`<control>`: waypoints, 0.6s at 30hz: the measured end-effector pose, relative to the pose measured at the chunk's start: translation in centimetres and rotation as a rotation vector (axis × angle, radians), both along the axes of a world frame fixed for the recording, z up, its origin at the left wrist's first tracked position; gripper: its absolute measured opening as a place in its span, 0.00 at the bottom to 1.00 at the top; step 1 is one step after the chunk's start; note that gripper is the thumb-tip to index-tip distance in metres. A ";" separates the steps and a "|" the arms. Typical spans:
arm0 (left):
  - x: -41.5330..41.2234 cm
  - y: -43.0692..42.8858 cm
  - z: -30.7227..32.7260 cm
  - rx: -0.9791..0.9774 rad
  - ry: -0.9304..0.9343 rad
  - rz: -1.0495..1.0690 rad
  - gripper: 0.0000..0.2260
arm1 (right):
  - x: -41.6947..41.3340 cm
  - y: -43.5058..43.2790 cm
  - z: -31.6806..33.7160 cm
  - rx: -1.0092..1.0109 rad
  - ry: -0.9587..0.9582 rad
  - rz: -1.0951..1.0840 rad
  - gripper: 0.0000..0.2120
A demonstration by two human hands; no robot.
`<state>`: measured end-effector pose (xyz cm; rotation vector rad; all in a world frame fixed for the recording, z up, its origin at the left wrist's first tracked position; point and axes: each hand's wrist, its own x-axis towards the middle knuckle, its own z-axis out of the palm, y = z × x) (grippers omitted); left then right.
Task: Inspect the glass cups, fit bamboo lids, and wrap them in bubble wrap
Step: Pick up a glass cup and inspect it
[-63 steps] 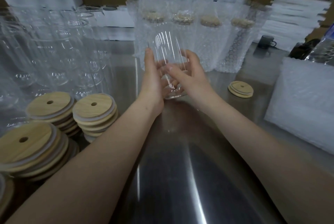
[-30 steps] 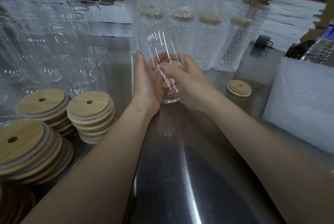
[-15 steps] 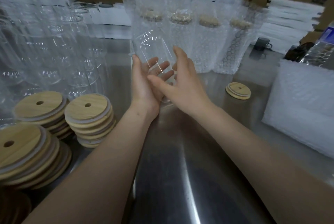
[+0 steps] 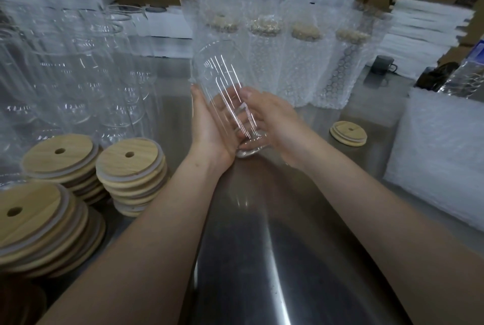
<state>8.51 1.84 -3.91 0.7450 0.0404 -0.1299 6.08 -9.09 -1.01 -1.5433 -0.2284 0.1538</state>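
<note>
- Lower left: bamboo lids (image 4: 131, 167), stacked.
- Centre: my left hand (image 4: 209, 128) cradles the tilted glass cup (image 4: 225, 80) on near-straight fingers; my right hand (image 4: 280, 125) curls round its base.
- Slick glass could slip from that loose cradle onto the steel table (image 4: 262, 246).

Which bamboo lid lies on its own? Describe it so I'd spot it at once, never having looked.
On the steel table, tall stacks of bamboo lids stand at the left. Look instead to the right of the right hand, just before the row of bubble-wrapped cups. The lone lid lies flat there, apart from every stack.
</note>
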 end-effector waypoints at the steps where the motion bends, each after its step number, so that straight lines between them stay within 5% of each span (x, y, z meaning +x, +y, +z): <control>1: 0.0 0.0 -0.1 -0.011 -0.006 -0.002 0.35 | 0.2 0.0 -0.2 -0.028 -0.034 -0.038 0.07; 2: 0.0 -0.1 -0.1 -0.034 -0.014 -0.012 0.36 | 0.2 0.1 -0.2 -0.044 -0.052 -0.079 0.06; 7: -0.4 -0.2 0.1 -0.092 -0.047 -0.042 0.40 | 0.2 0.7 -1.0 -0.389 -0.269 -0.357 0.36; 18: -1.5 -0.8 0.7 0.043 -0.062 -0.081 0.32 | -0.6 1.8 -1.7 -0.978 -0.662 -0.687 0.41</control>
